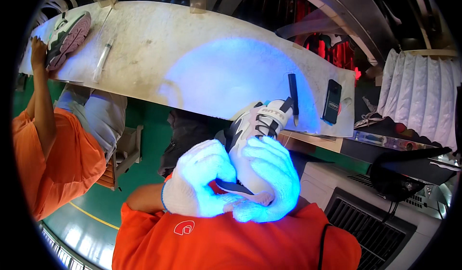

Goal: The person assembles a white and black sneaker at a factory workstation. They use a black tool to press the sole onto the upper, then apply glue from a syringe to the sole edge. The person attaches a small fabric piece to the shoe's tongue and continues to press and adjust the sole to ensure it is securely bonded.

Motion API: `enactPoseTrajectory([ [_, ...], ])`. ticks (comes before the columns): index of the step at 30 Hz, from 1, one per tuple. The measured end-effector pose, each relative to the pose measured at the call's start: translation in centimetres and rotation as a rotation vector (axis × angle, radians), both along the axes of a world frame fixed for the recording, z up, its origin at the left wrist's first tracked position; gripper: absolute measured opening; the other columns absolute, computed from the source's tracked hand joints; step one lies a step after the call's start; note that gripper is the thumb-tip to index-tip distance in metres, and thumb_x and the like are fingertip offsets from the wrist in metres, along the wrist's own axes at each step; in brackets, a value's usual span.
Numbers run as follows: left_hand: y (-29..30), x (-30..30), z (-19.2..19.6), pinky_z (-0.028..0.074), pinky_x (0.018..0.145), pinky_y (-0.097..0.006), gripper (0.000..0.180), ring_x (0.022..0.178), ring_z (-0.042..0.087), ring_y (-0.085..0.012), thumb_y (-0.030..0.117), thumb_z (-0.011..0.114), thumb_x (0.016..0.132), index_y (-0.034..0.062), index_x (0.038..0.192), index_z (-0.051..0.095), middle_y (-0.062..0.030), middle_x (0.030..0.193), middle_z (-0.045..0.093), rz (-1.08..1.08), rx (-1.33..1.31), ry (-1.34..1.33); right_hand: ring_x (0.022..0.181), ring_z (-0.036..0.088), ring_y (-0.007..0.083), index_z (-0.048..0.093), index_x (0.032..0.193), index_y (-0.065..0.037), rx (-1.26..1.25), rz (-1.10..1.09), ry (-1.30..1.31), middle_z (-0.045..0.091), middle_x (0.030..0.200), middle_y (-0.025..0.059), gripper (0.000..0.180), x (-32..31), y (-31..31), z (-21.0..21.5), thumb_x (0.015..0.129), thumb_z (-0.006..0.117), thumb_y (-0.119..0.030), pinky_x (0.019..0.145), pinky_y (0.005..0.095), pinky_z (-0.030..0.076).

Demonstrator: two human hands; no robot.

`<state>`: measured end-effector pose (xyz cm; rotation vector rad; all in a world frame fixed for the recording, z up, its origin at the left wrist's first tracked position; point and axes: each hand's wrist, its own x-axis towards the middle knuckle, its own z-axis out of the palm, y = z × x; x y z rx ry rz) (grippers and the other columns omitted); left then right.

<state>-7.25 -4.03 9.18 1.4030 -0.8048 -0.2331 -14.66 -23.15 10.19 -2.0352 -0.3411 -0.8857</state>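
A white, grey and black sneaker [260, 125] with dark laces and a strap is held close to my chest, its toe toward the table edge. My right hand [272, 173], in a white knit glove lit blue, wraps round the side and heel end of the shoe. My left hand [199, 173], gloved likewise, has its fingers curled against the other side. Between the two hands shows a dark, curved strip [234, 187]; whether it is part of the shoe I cannot tell. Past the toe, a black stick-like tool [293, 96] lies on the worktable [144, 44].
A black phone [332, 101] lies at the table's right end. To the left, a person in orange [72, 159] has a hand on another sneaker [70, 39], near a clear tube [102, 60]. A grey vented machine [365, 222] stands at right, below a white pleated cover [418, 96].
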Motion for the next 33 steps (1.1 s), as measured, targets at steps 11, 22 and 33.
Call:
enactPoseTrajectory([
  [11, -0.2, -1.3, 0.6, 0.052, 0.073, -0.046, 0.027, 0.079, 0.064, -0.0294, 0.018, 0.086, 0.069, 0.0152, 0.094, 0.075, -0.005, 0.091, 0.067, -0.041, 0.102, -0.34, 0.086, 0.078, 0.0423, 0.073, 0.112, 0.001, 0.074, -0.031, -0.127, 0.076, 0.094, 0.0264, 0.063, 0.6, 0.2, -1.4, 0.091, 0.087, -0.057, 0.088, 0.0589, 0.062],
  [22, -6.3, 1.3, 1.5, 0.056, 0.066, -0.04, 0.019, 0.075, 0.067, -0.0263, 0.02, 0.082, 0.075, 0.0187, 0.091, 0.072, -0.0033, 0.086, 0.065, -0.242, -0.029, -0.426, 0.124, 0.076, 0.044, 0.074, 0.125, 0.01, 0.071, 0.25, 0.394, 0.079, 0.122, 0.0278, 0.079, -3.8, -6.8, 3.1, 0.073, 0.104, -0.042, 0.114, 0.0617, 0.053],
  [33, -9.7, 0.1, 0.7, 0.052, 0.063, -0.045, 0.038, 0.077, 0.066, -0.0339, 0.025, 0.096, 0.069, 0.0149, 0.09, 0.067, -0.0095, 0.088, 0.057, -0.275, -0.04, -0.207, 0.121, 0.076, 0.045, 0.073, 0.12, 0.008, 0.187, 0.326, 0.293, 0.078, 0.123, 0.0276, 0.062, -6.2, -9.9, -0.2, 0.077, 0.097, -0.03, 0.114, 0.0646, 0.051],
])
